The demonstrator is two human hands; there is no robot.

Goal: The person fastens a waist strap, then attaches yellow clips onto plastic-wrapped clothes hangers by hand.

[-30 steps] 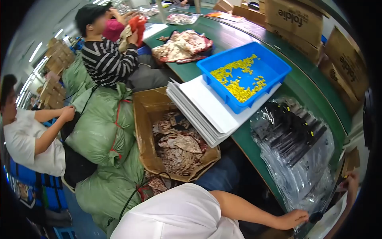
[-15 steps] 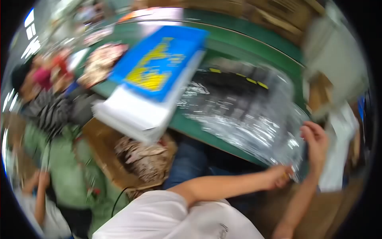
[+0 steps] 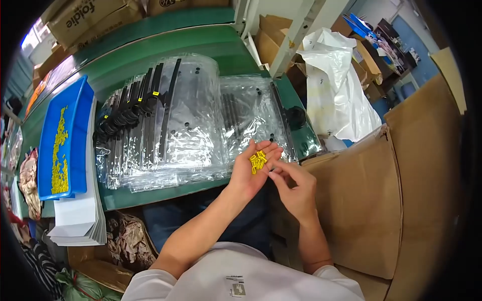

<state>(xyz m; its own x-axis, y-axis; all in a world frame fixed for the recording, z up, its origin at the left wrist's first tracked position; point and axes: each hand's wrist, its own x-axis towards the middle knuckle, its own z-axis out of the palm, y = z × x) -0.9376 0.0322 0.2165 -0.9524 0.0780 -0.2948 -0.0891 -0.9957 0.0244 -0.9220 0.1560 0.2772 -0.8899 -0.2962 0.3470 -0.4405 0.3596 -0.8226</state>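
My left hand [image 3: 247, 173] is palm up and cupped in front of the table edge, with a small pile of yellow pieces [image 3: 258, 161] lying in it. Close beside its fingers is my right hand [image 3: 295, 188], thumb and forefinger pinched together; whatever they hold is too small to make out. Beyond the hands, overlapping clear plastic bags with black strips [image 3: 193, 125] cover part of the green table [image 3: 201, 40]. A few carry yellow pieces on their strips. A second stack of clear bags [image 3: 246, 108] lies to the right, by a black roll-like item [image 3: 296, 117].
At left, a blue tray [image 3: 75, 145] of yellow pieces rests on white sheets [image 3: 80, 215]. Large cardboard boxes [image 3: 351, 200] stand close on the right, below a white plastic sack [image 3: 334, 85]. A metal post [image 3: 296, 37] rises behind the table. A striped sleeve [image 3: 40, 261] shows at lower left.
The view has swung right, bringing the bags to the centre and the tray to the left. Both hands have come together over the table edge, and yellow pieces now show in my left palm.
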